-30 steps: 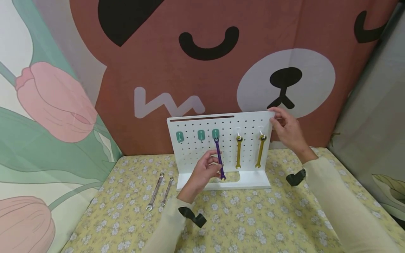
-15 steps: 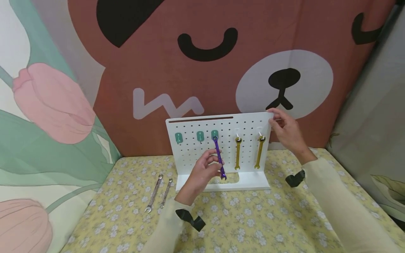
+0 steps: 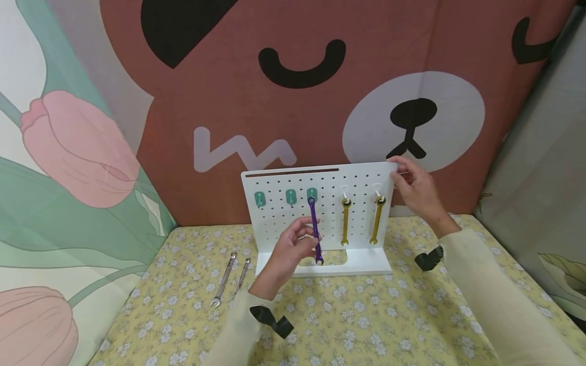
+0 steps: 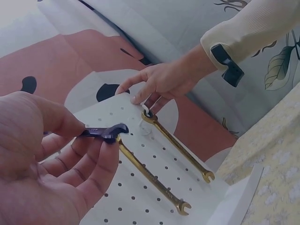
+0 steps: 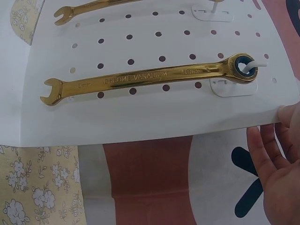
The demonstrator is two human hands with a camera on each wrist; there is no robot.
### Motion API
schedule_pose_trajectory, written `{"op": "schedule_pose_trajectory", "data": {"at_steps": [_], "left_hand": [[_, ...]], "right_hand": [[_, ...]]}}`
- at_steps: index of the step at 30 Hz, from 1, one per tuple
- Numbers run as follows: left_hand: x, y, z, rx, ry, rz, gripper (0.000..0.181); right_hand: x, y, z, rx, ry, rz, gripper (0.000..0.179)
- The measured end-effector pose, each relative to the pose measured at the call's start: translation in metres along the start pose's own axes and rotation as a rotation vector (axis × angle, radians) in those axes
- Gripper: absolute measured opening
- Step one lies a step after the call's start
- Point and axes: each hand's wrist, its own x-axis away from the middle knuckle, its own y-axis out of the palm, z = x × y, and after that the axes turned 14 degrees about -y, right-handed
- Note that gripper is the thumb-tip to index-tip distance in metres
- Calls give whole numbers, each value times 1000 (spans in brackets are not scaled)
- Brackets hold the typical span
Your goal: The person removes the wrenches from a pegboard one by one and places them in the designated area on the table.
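In the head view my left hand (image 3: pixel 290 249) pinches a purple combination wrench (image 3: pixel 314 221) between thumb and fingers, near its lower, open end. The ring end overlaps the rightmost green hook (image 3: pixel 312 192) on a white pegboard (image 3: pixel 329 218). My right hand (image 3: pixel 416 190) grips the board's upper right corner, thumb in front and fingers at the edge. Two gold wrenches, a left one (image 3: pixel 345 223) and a right one (image 3: pixel 377 221), hang from white hooks. The right wrist view shows the right wrench's ring (image 5: pixel 241 69) around its hook.
Two more green hooks, one far left (image 3: pixel 260 199) and one beside it (image 3: pixel 291 197), carry nothing. A longer silver wrench (image 3: pixel 224 279) and a shorter one (image 3: pixel 244 273) lie on the flowered tablecloth (image 3: pixel 348 315), left of the board's base (image 3: pixel 366 262). A printed cloth hangs behind.
The purple wrench's lower end has swung slightly left and down, and my left hand has shifted a little left with it. My right hand keeps its grip on the board.
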Motion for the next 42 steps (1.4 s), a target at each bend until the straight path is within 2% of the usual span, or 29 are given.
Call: {"op": "schedule_pose_trajectory", "data": {"at_steps": [8,16,23,30,39,42], "left_hand": [[11,-12,-2,-25,3,28,41],[33,-32,-6,-91,10,50,37],[49,-51,-9,-120,7,130,31],[64,-66,-11,-171,-21,220,33],[80,-90,-15,-235,-1,269,30],[86,-99,-16,-266,4,308,28]], "right_hand": [[0,0,3,-6,-20,11,36],[-1,0,2,1,-21,6,37],[0,-1,2,2,-6,-2,37],[1,0,2,-3,1,-4,37],[3,0,6,7,-24,11,38],[2,1,6,13,-28,14,38]]}}
